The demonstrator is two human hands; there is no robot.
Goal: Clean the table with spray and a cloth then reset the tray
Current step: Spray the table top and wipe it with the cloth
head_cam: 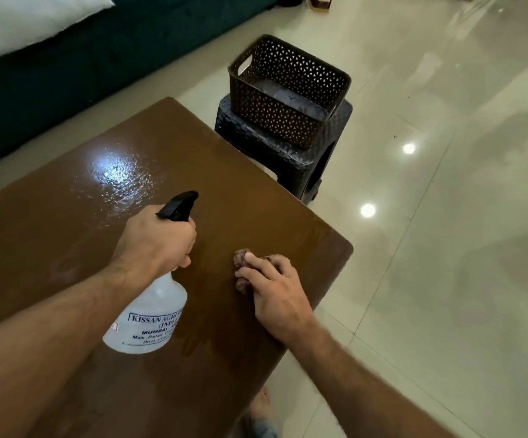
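- left hand [158, 238] grips the spray bottle [149, 314] over the table [256, 191]; far part looks wet, so spraying seems underway
- right hand [275, 292] presses the cloth [240, 263] near the table's right edge, fingers fairly straight; wiping barely begun
- basket [288, 90] on the stool [275, 153] beside the table; tray reset left

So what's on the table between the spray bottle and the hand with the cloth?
Nothing. In the head view, only bare brown table lies between the spray bottle and the right hand pressing the cloth.
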